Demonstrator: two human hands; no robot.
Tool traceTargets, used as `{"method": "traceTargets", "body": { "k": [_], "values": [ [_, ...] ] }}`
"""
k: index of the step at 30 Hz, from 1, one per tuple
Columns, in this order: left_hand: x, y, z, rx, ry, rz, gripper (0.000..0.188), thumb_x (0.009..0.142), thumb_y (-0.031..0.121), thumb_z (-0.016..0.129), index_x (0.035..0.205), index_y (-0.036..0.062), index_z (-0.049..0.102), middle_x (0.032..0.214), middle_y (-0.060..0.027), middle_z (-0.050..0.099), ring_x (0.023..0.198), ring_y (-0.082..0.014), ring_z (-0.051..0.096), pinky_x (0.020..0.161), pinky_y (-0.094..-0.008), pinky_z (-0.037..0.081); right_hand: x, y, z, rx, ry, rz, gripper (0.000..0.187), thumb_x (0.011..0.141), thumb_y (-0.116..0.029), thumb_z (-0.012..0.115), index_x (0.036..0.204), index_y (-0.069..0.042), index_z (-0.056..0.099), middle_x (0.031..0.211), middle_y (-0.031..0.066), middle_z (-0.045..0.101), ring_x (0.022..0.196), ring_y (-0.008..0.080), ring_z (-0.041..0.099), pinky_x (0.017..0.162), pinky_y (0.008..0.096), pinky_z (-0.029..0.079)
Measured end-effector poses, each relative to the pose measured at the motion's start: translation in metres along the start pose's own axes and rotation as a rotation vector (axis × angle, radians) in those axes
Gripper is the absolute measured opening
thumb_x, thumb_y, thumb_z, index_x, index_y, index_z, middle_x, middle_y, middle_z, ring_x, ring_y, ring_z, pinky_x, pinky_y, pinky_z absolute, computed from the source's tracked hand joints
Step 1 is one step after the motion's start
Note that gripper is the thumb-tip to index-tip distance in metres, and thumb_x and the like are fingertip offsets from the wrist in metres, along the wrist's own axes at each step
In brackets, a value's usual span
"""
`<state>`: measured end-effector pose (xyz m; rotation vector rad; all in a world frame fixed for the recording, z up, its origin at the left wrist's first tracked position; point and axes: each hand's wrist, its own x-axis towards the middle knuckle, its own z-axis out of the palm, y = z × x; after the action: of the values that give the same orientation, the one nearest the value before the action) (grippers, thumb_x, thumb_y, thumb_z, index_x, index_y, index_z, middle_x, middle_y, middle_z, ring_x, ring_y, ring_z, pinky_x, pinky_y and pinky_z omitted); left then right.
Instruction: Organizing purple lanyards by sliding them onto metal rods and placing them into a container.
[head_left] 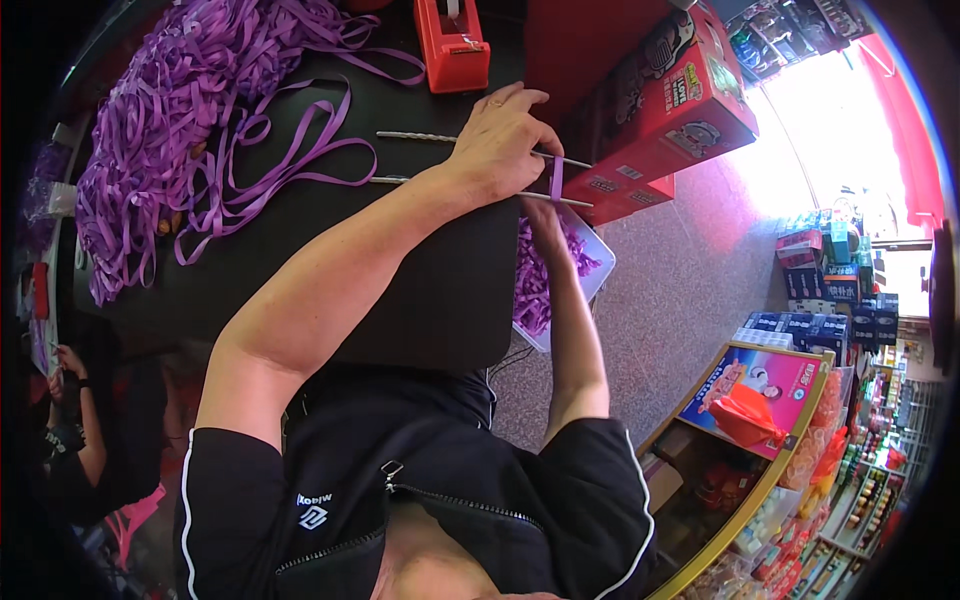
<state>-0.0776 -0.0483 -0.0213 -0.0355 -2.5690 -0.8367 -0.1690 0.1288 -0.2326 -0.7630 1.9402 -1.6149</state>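
Two slim metal rods, one twisted point(415, 136) and one plain point(390, 180), reach past the right edge of the black table point(430, 290). A band of purple ribbon point(556, 180) spans both near their right ends. My left hand point(505, 140) lies across the rods, palm down, its bent fingers closing at the band; the exact pinch is partly hidden. Below the rods is my right hand point(541, 215), by a white plastic bin point(598, 275); its fingers are hidden. Cut purple ribbon pieces point(535, 295) fill the bin.
A big tangled heap of purple ribbon point(165, 125) covers the table's far left, with loose strands trailing toward the rods. A red tape dispenser point(458, 60) stands at the back. Red cartons point(650, 110) and a display case point(740, 400) are on the right. Another person's arm point(88, 420) shows at far left.
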Motion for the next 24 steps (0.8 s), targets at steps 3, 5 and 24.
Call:
{"method": "traceTargets", "body": {
  "k": [3, 5, 24],
  "values": [
    [-0.004, -0.008, -0.002, 0.023, -0.013, -0.028, 0.027, 0.069, 0.007, 0.06, 0.089, 0.0198, 0.073, 0.135, -0.0115, 0.046, 0.132, -0.0328, 0.031, 0.109, -0.0421, 0.024, -0.072, -0.02, 0.029, -0.03, 0.155, 0.053, 0.033, 0.096, -0.027, 0.05, 0.105, 0.002, 0.062, 0.093, 0.0048, 0.06, 0.09, 0.013, 0.053, 0.082, 0.0259, 0.04],
    [-0.005, -0.008, -0.004, 0.022, -0.022, -0.034, 0.026, 0.07, 0.008, 0.06, 0.09, 0.0196, 0.073, 0.134, -0.0118, 0.046, 0.132, -0.0328, 0.031, 0.109, -0.0422, 0.023, -0.116, -0.045, 0.038, -0.123, 0.229, 0.049, 0.029, 0.096, -0.022, 0.05, 0.107, 0.002, 0.062, 0.095, 0.0058, 0.059, 0.092, 0.0137, 0.054, 0.082, 0.0249, 0.04],
    [-0.007, -0.008, -0.006, 0.028, -0.049, -0.017, 0.026, 0.071, 0.011, 0.058, 0.091, 0.0171, 0.073, 0.132, -0.0133, 0.048, 0.131, -0.0321, 0.034, 0.108, -0.0414, 0.024, -0.175, -0.232, 0.042, 0.041, 0.318, -0.376, 0.026, 0.09, -0.019, 0.057, 0.091, 0.005, 0.067, 0.085, 0.005, 0.053, 0.082, 0.0124, 0.045, 0.074, 0.0264, 0.033]
  ]
}}
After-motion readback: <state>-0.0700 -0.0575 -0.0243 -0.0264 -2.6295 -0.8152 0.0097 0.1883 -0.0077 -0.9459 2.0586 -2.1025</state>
